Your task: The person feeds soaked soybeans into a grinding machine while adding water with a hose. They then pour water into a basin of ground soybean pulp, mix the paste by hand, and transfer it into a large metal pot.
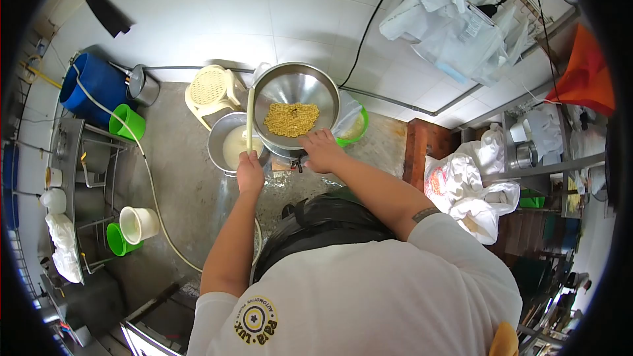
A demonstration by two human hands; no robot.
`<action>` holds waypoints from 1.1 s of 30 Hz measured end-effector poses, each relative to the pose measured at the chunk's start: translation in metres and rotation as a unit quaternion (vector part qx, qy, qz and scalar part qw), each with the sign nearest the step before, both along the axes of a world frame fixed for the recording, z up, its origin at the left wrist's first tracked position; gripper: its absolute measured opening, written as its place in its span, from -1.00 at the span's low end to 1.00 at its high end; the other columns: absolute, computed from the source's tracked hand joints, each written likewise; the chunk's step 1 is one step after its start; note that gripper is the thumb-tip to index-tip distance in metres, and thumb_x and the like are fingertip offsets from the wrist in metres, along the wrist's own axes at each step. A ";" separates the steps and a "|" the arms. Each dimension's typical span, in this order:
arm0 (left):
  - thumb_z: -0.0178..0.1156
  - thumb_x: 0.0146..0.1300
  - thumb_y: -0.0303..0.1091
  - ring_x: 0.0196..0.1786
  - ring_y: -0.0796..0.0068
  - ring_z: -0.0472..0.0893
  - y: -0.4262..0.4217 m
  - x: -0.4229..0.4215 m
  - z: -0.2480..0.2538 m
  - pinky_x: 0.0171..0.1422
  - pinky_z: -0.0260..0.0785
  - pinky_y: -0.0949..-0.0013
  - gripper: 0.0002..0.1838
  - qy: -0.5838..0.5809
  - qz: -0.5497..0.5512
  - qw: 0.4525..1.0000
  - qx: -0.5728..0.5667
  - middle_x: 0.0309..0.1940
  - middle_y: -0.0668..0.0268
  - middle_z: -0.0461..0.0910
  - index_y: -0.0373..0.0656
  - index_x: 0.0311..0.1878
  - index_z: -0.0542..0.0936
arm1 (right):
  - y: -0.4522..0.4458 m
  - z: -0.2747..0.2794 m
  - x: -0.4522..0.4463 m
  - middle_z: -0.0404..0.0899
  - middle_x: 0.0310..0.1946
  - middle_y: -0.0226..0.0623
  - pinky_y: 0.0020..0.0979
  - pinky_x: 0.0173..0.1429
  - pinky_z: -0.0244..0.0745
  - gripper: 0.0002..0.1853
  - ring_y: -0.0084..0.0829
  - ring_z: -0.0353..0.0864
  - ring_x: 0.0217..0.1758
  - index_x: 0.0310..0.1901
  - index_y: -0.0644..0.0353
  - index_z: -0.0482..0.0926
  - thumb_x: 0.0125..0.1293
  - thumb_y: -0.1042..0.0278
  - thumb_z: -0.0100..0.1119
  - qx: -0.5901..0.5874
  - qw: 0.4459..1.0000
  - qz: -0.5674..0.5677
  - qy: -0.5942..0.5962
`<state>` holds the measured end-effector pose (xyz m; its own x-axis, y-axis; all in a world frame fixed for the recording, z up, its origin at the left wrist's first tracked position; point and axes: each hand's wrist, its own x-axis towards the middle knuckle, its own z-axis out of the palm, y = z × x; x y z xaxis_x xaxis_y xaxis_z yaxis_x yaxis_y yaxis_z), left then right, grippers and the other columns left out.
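Observation:
A wide stainless steel hopper (297, 79) stands in front of me, with a heap of yellow beans (292, 119) at its bottom. My left hand (250, 173) is closed around a pale yellow hose (250, 118), which rises along the hopper's left side. My right hand (321, 150) lies at the hopper's near right rim, fingers stretched out and nothing visibly held. Under the hose, to the left, a metal pot (216, 151) contains whitish liquid (235, 146). Part of the pot is hidden behind the hose and hopper.
A cream plastic stool (210, 86) stands behind the pot. A green basin (359, 126) is right of the hopper. At left are a blue barrel (92, 89), green bucket (132, 120) and white bucket (140, 224). White sacks (465, 181) lie right; a long hose (150, 175) crosses the floor.

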<state>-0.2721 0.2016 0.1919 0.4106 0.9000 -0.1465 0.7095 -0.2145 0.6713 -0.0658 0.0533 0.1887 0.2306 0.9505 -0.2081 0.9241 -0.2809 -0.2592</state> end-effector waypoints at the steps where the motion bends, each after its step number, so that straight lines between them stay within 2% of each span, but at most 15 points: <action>1: -0.07 0.64 -0.03 -0.08 -0.46 0.62 0.001 0.000 0.000 0.01 0.41 -0.27 -0.59 0.000 -0.004 1.000 -0.009 -0.23 -0.29 0.65 -0.26 -0.01 0.44 | 0.001 0.003 -0.001 0.35 0.50 -0.09 0.06 0.72 -0.14 -0.15 -0.03 0.20 0.62 0.51 0.07 0.36 0.23 -0.03 0.44 -0.018 1.000 -0.002 0.000; 11: -0.07 0.64 -0.02 -0.05 -0.45 0.63 0.006 -0.004 -0.009 0.05 0.43 -0.28 -0.58 0.005 0.004 1.000 -0.019 -0.19 -0.33 0.65 -0.28 -0.02 0.44 | 0.002 0.003 -0.002 0.31 0.52 -0.05 0.06 0.72 -0.14 -0.13 0.00 0.18 0.62 0.55 0.05 0.30 0.24 0.01 0.43 -0.020 1.000 0.008 0.001; 19: -0.06 0.63 0.00 -0.04 -0.43 0.62 0.007 -0.006 -0.006 0.05 0.41 -0.28 -0.58 -0.011 0.011 0.999 -0.043 -0.19 -0.29 0.65 -0.25 0.01 0.44 | 0.005 0.004 -0.003 0.32 0.52 0.00 0.10 0.70 -0.12 -0.13 0.05 0.20 0.61 0.52 0.10 0.33 0.23 -0.01 0.45 -0.007 1.000 0.008 -0.006; 22: -0.05 0.63 -0.01 0.03 -0.45 0.62 0.005 -0.006 0.007 0.13 0.42 -0.28 -0.58 -0.012 0.013 0.997 -0.071 -0.15 -0.33 0.66 -0.26 0.04 0.43 | 0.005 0.000 -0.002 0.33 0.50 -0.03 0.08 0.69 -0.09 -0.14 0.04 0.23 0.58 0.49 0.07 0.36 0.19 -0.01 0.46 0.012 1.000 0.019 -0.019; 25: -0.05 0.63 0.00 0.06 -0.43 0.62 0.008 -0.008 -0.001 0.17 0.41 -0.28 -0.58 -0.014 0.009 0.998 -0.066 -0.12 -0.32 0.66 -0.25 0.07 0.43 | 0.005 -0.005 -0.002 0.34 0.50 -0.03 0.09 0.68 -0.07 -0.14 0.04 0.24 0.58 0.48 0.07 0.37 0.18 -0.01 0.47 0.015 0.999 0.018 -0.028; 33: -0.06 0.63 0.00 0.07 -0.41 0.63 0.007 -0.009 -0.001 0.21 0.42 -0.28 -0.57 -0.009 0.011 0.996 -0.090 -0.08 -0.31 0.67 -0.26 0.09 0.43 | 0.007 -0.002 -0.004 0.38 0.46 -0.08 0.09 0.61 0.01 -0.15 0.00 0.30 0.52 0.46 0.06 0.39 0.15 -0.01 0.49 0.023 0.999 0.036 -0.030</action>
